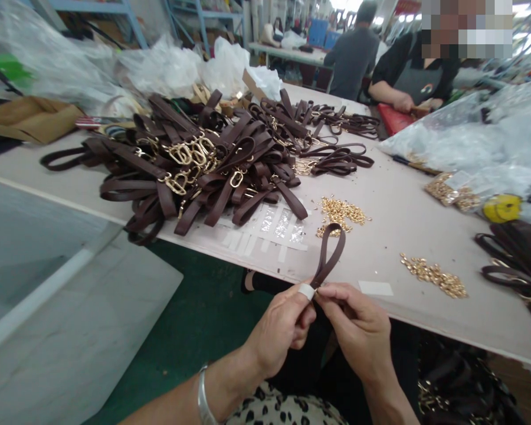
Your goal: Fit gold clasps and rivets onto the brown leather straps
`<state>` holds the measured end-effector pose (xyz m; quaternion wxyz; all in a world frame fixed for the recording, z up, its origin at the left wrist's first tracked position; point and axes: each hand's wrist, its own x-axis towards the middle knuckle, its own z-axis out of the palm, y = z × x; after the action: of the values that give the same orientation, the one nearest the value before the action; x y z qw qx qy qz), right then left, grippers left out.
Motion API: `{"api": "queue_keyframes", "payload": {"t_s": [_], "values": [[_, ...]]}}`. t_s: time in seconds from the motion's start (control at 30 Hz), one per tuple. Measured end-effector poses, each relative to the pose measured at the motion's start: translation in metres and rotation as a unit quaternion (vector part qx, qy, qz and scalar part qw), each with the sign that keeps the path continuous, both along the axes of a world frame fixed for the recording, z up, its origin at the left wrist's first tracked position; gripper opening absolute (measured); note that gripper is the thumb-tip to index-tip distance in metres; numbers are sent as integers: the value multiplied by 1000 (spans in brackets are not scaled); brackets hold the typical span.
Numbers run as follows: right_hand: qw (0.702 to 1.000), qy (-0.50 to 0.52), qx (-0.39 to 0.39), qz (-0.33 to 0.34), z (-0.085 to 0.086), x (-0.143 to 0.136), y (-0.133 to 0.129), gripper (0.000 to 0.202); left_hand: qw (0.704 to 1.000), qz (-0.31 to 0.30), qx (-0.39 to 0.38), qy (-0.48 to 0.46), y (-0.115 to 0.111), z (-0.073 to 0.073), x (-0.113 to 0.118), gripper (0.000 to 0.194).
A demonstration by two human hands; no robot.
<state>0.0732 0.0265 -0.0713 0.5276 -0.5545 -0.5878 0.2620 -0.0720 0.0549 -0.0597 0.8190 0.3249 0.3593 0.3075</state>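
Observation:
A dark brown leather strap (324,265) stands up in a loop from between my hands, at the table's front edge. My left hand (285,324) is closed around its lower end, with white tape wrapped on the thumb. My right hand (356,321) pinches at the base of the loop, thumb and forefinger together; a tiny piece there is too small to make out. Just beyond the loop lies a pile of small gold metal studs (343,212). Another pile of gold pieces (436,276) is to the right.
A large heap of brown straps (221,153) with gold buckles covers the table's left side. More straps (517,260) lie at the right edge. Plastic bags (478,141) and a yellow tape measure (502,207) sit at the right. Across the table a person (418,82) handles something red.

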Motion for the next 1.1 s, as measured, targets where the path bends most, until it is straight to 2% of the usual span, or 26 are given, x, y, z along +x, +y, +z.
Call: {"api": "queue_keyframes", "payload": {"t_s": [0.13, 0.27, 0.37, 0.43, 0.53, 0.63, 0.73, 0.9, 1.03, 1.1], "values": [[992, -116, 56, -2, 8, -4, -3, 20, 1000, 16, 7, 6, 1, -3, 1, 34], [984, -162, 76, 3, 12, -9, -4, 23, 1000, 26, -2, -3, 1, -5, 2, 31], [986, -148, 73, -4, 7, -9, -2, 24, 997, 54, -43, -21, 1, -6, 8, 34], [993, -106, 42, -19, 2, -4, 1, 22, 994, 77, -65, -33, 4, -4, 13, 36], [996, -32, -19, -84, -5, 12, 3, 15, 994, 106, -26, -33, 12, 2, 10, 27], [985, 3, -52, -162, -11, 36, -3, 19, 991, 128, 44, -21, 26, 9, -11, 29], [974, -11, -78, -213, -17, 59, -13, 26, 985, 159, 69, 3, 38, 12, -41, 35], [942, -142, -107, -285, -19, 86, -28, 34, 963, 224, 118, 96, 46, 9, -83, 39], [908, -244, -115, -319, -16, 100, -37, 39, 945, 240, 156, 162, 47, 3, -99, 35], [905, -263, -112, -314, -19, 109, -43, 42, 934, 242, 180, 190, 47, 3, -105, 28]]}}
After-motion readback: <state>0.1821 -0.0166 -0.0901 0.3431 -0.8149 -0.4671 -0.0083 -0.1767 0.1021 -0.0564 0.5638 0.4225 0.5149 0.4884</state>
